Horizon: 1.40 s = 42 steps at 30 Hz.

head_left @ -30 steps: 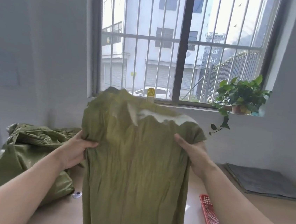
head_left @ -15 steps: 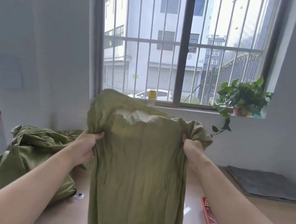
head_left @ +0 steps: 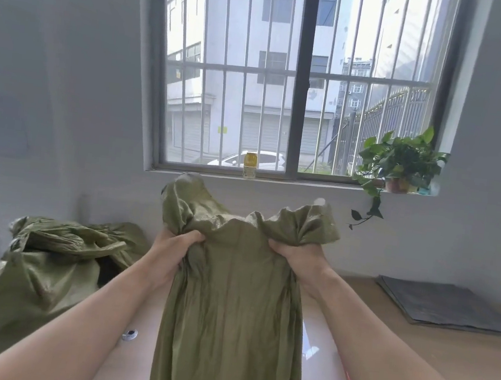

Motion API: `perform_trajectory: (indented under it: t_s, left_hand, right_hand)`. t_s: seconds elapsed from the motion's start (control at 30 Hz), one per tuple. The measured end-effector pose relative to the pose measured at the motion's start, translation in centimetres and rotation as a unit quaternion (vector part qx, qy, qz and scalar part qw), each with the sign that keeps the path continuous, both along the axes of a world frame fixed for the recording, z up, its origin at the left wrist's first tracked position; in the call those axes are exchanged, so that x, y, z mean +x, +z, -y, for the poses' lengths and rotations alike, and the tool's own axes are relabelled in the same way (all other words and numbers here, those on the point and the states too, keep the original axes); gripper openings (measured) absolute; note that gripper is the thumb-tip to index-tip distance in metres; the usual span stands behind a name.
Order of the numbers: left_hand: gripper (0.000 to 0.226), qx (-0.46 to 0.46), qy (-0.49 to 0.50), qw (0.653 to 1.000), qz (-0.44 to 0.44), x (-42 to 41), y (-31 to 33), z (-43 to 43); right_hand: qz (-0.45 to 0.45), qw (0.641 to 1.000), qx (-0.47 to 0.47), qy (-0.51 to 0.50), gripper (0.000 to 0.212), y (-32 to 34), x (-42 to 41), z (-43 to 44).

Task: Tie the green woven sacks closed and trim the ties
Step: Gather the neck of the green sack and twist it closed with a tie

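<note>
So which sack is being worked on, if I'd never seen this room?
Start at the barred window; directly below it a green sack hangs upright. Unlike the crumpled sacks lying to its left, the left hand and right hand bunch its top.

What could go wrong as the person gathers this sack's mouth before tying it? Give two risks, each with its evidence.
1. The left hand and right hand grip the green sack apart; the slack mouth between them may slip and spread open again.
2. No tie is visible, so freeing a hand to find one may lose the bunching.
</note>
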<state>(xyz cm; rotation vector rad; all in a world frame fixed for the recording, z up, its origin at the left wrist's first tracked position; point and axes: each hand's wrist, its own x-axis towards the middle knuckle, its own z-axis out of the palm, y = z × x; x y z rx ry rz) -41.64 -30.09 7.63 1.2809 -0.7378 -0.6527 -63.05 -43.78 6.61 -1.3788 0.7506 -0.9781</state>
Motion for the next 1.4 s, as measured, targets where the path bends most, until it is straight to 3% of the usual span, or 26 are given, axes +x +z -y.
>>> perform_trajectory:
  t_s: [0.13, 0.3, 0.5, 0.63, 0.7, 1.0, 1.2, 1.33, 1.4]
  left_hand:
    - [0.014, 0.023, 0.004, 0.998, 0.057, -1.1, 0.2, -0.3]
    - [0.019, 0.023, 0.014, 0.988, 0.153, -1.3, 0.1, -0.7]
    - [0.023, -0.009, 0.036, 0.991, 0.132, -1.8, -0.3, -0.6]
    - [0.039, -0.008, 0.059, 0.995, 0.076, -1.3, -0.5, -0.4]
    - [0.045, -0.013, 0.063, 0.997, 0.046, -1.3, -0.6, -0.2]
    - [0.049, -0.037, 0.019, 0.999, -0.022, -2.1, -1.0, 0.5]
    - [0.041, -0.039, -0.107, 0.984, -0.137, -2.3, -1.2, 0.7]
    - [0.05, 0.034, -0.218, 0.971, -0.094, -2.5, -0.9, 0.2]
    - [0.052, 0.048, -0.213, 0.974, -0.057, -2.8, -0.8, 0.4]
  right_hand:
    - [-0.02, 0.999, -0.01, -0.026, 0.034, -0.7, 0.4, 0.4]
    - [0.061, 0.998, 0.019, -0.021, 0.028, -0.7, 0.4, 0.2]
    - [0.069, 0.997, 0.019, -0.023, 0.024, -1.5, 0.6, 0.5]
    - [-0.041, 0.999, 0.012, -0.029, 0.066, -1.1, 1.0, 0.1]
    - [-0.05, 0.998, 0.003, -0.027, 0.069, -0.9, 1.1, -0.1]
    - [-0.04, 0.99, 0.011, 0.134, 0.05, -0.2, -0.3, -1.7]
    - [-0.013, 0.996, 0.07, 0.059, 0.03, -0.9, 0.8, -1.3]
    - [-0.004, 0.996, 0.07, 0.064, 0.02, -1.0, 1.4, -1.3]
    - [0.001, 0.995, 0.068, 0.074, 0.015, -1.1, 1.6, -1.2]
